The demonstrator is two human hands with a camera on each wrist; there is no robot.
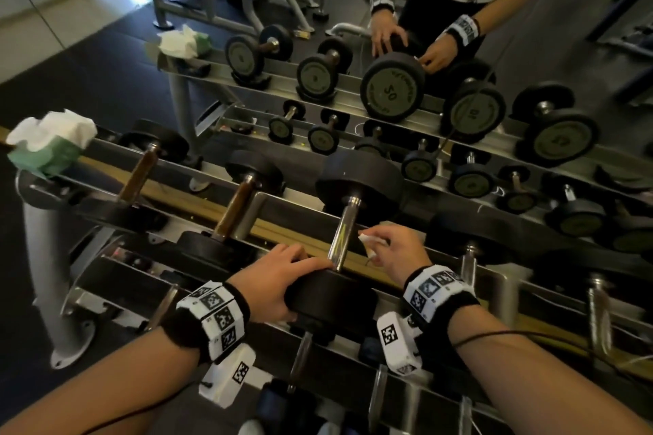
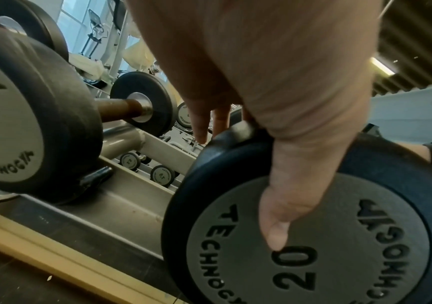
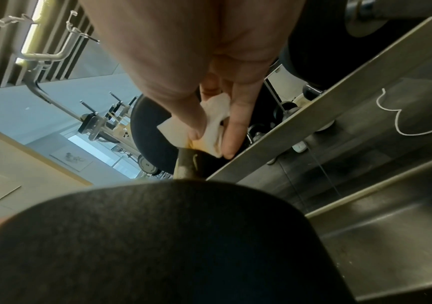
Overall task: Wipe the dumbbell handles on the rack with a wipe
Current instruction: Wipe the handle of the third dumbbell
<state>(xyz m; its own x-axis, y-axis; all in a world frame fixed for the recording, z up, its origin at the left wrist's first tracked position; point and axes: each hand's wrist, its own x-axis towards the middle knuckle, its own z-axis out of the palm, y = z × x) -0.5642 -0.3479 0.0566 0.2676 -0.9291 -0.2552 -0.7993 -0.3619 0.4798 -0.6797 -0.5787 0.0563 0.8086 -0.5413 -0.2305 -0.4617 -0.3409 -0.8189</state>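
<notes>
A black dumbbell marked 20 lies across the rack's top tier, its chrome handle running away from me. My left hand clasps the near weight head: fingers lie over the rim and the thumb presses on the grey face plate. My right hand pinches a small folded white wipe between thumb and fingers at the right side of the handle. In the right wrist view the wipe sits against the handle, above the dark weight head.
Two dumbbells with brown handles lie to the left on the same tier. A green box of white wipes sits at the rack's left end. More dumbbells fill the right and lower tiers. A mirror behind reflects the rack and me.
</notes>
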